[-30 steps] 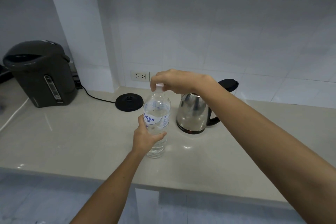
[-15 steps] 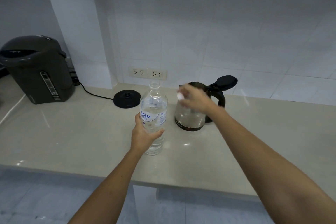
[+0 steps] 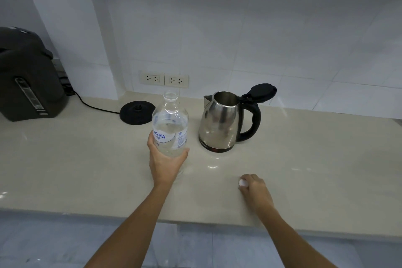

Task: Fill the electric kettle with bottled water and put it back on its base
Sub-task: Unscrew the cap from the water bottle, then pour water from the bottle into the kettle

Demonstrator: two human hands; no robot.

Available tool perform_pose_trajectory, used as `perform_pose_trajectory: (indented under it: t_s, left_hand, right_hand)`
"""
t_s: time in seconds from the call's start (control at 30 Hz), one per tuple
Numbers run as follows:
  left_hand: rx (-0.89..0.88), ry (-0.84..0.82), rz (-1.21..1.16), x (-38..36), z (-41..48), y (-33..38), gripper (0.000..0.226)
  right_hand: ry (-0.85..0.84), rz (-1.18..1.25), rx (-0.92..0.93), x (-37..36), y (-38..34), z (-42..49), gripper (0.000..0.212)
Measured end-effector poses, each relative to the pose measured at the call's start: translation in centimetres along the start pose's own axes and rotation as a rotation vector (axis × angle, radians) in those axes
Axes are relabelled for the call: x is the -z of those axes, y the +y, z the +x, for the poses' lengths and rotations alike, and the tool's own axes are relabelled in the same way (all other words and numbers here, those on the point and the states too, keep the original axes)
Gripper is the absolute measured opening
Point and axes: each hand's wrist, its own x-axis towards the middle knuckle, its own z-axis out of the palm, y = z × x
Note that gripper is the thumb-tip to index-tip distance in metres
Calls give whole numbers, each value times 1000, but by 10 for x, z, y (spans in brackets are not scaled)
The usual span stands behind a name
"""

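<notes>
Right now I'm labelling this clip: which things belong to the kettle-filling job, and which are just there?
Job: water bottle, left hand, kettle, kettle base, cap, right hand.
Bystanders: dark water dispenser, wall sockets.

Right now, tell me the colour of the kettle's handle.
Black, as is the open lid; the kettle handle shows clearly in the head view.

bottle (image 3: 170, 128) base: behind left hand (image 3: 164, 164) | dispenser (image 3: 28, 80): cropped left
</notes>
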Motion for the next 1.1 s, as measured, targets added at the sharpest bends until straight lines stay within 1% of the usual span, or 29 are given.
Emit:
perform_pose_trajectory:
  t_s: [0.1, 0.17, 0.23, 0.33, 0.43, 0.47, 0.5, 0.53, 0.63, 0.7, 0.77, 0.83, 1.1]
  left_hand:
    - [-14, -53, 38, 7, 11, 1, 98]
    - [-35, -94, 60, 11, 17, 3, 93]
    - [-50, -144, 111, 14, 21, 8, 89]
    - [-93, -212, 208, 15, 24, 17, 87]
    - [-145, -265, 302, 16, 26, 31, 88]
    - [-167, -289, 343, 16, 28, 36, 88]
    - [-198, -311, 391, 15, 32, 41, 88]
    - [-222, -334, 443, 14, 35, 47, 88]
    - [-262, -363, 576, 12, 49, 67, 85]
    - [-300, -368, 677, 11, 58, 82, 82]
    - [-340, -388, 803, 10, 66, 96, 80]
    - [-370, -400, 898, 8, 73, 105, 78]
    - [-399, -389, 1080, 0, 89, 127, 76]
  right_hand:
    - [-25, -89, 10, 2, -2, -5, 41]
    - [16, -148, 44, 10, -9, -5, 50]
    - [162, -198, 143, 27, -20, 2, 52]
    - [416, -263, 323, 67, -42, 23, 48]
    - [557, -342, 390, 120, -69, 41, 49]
    - [566, -383, 380, 135, -77, 45, 53]
    - [552, -438, 354, 151, -85, 48, 56]
    - [500, -487, 322, 164, -91, 51, 59]
    - [298, -628, 227, 192, -101, 63, 64]
    - [177, -678, 187, 201, -102, 69, 65]
    - [99, -689, 158, 202, -103, 73, 68]
    - [85, -690, 147, 200, -104, 75, 69]
    - [59, -661, 120, 204, -110, 77, 70]
